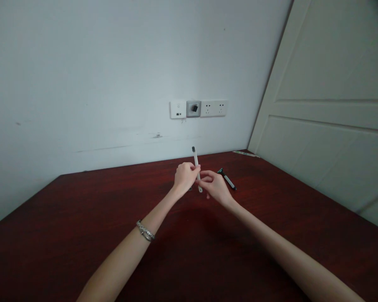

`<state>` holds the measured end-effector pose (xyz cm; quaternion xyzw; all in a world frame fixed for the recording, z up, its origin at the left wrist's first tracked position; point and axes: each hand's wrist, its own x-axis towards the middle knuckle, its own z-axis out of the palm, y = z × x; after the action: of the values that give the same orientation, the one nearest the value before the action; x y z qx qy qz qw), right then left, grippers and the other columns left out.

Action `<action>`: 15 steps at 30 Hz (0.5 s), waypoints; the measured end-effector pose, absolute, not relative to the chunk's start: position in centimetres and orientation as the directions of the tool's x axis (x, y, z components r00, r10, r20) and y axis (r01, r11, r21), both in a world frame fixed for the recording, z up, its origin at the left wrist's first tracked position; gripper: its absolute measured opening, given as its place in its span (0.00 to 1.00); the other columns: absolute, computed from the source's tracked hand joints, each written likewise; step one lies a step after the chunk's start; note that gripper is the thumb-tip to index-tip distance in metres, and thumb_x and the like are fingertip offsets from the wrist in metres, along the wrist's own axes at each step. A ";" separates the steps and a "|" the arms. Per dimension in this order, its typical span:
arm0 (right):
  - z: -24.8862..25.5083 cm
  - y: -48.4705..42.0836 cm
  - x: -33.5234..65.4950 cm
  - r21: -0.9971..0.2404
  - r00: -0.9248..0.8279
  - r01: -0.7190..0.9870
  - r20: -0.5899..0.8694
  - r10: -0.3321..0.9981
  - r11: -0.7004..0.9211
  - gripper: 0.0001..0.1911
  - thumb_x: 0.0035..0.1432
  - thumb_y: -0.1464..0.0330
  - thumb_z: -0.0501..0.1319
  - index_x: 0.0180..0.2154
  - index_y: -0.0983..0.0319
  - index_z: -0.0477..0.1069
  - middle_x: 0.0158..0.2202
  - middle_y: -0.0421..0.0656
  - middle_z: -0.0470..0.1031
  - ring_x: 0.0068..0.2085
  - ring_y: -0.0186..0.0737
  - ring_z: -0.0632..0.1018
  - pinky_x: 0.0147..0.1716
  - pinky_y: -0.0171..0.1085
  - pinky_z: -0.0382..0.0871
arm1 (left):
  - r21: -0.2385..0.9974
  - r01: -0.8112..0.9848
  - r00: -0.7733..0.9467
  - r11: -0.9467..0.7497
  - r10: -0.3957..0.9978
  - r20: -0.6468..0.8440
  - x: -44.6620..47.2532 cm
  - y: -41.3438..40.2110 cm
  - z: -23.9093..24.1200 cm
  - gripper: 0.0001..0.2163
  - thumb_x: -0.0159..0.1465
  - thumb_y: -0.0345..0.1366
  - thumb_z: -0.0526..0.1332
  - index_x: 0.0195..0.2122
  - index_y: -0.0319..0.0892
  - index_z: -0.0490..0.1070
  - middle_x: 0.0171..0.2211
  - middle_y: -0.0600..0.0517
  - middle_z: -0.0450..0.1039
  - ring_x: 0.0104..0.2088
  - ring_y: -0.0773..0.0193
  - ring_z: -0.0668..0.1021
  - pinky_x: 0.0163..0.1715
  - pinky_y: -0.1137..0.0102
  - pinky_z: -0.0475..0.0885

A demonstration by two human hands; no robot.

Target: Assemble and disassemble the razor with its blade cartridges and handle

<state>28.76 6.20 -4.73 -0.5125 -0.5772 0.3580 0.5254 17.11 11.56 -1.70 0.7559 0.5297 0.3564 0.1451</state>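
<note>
A white toothbrush (195, 159) with dark bristles stands nearly upright above the table, its head at the top and tilted slightly left. My left hand (185, 176) is closed on the middle of its handle, thumb against it. Lower down, the thumb and a finger of my right hand (216, 187) pinch the handle, whose rounded end shows below them. Just behind my right hand, a black and grey razor (229, 181) lies on the table, partly covered by that hand. A small dark thing (190, 189) peeks out beneath my left hand, too hidden to name.
The dark red wooden table (107, 201) meets a white wall (97, 84) carrying sockets (214, 108) and a grey plate with a black plug (194, 108). A thin pale strip (245, 154) lies at the back right corner. A white panelled door (327, 142) borders the right side.
</note>
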 end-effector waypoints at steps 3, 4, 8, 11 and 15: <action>-4.9 6.1 29.7 -0.942 0.122 0.255 0.256 0.959 0.219 0.14 0.47 0.67 0.61 0.38 0.66 0.69 0.22 0.38 0.73 0.15 0.28 0.68 0.07 0.27 0.64 | 0.618 0.667 0.196 -0.416 0.899 0.393 17.8 11.9 -1.8 0.17 0.60 0.45 0.55 0.27 0.39 0.77 0.24 0.47 0.76 0.26 0.64 0.74 0.28 0.72 0.62; -4.9 6.0 30.1 -0.937 0.130 0.266 0.268 0.955 0.227 0.13 0.47 0.67 0.61 0.37 0.66 0.69 0.22 0.39 0.73 0.16 0.28 0.68 0.08 0.27 0.64 | 0.628 0.654 0.200 -0.421 0.897 0.393 18.1 12.0 -1.8 0.17 0.59 0.45 0.56 0.27 0.38 0.77 0.24 0.47 0.76 0.26 0.64 0.74 0.28 0.72 0.62; -4.6 5.7 31.6 -0.939 0.174 0.257 0.278 0.945 0.229 0.14 0.47 0.66 0.61 0.36 0.66 0.70 0.27 0.43 0.75 0.22 0.34 0.73 0.08 0.27 0.65 | 0.674 0.552 0.268 -0.491 0.870 0.414 19.5 12.2 -1.8 0.16 0.59 0.43 0.57 0.28 0.37 0.77 0.25 0.48 0.76 0.27 0.65 0.74 0.28 0.73 0.63; -4.4 5.5 33.6 -0.957 0.240 0.213 0.245 0.939 0.196 0.15 0.47 0.65 0.63 0.37 0.67 0.71 0.30 0.47 0.77 0.27 0.39 0.77 0.08 0.27 0.65 | 0.686 0.482 0.324 -0.545 0.838 0.439 20.2 12.3 -1.8 0.17 0.60 0.44 0.55 0.28 0.35 0.77 0.24 0.49 0.76 0.26 0.65 0.74 0.27 0.73 0.63; -4.7 5.2 38.0 -0.976 0.339 0.178 0.181 0.923 0.126 0.15 0.47 0.66 0.64 0.36 0.68 0.72 0.31 0.50 0.78 0.29 0.41 0.79 0.11 0.27 0.67 | 0.684 0.474 0.336 -0.555 0.832 0.442 19.8 12.7 -2.0 0.18 0.61 0.44 0.53 0.28 0.35 0.77 0.22 0.50 0.74 0.25 0.65 0.73 0.28 0.73 0.63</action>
<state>37.96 5.19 -4.67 -0.5773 -0.4767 0.3216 0.5797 19.82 12.74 -1.98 0.7860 0.4151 0.3996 0.2240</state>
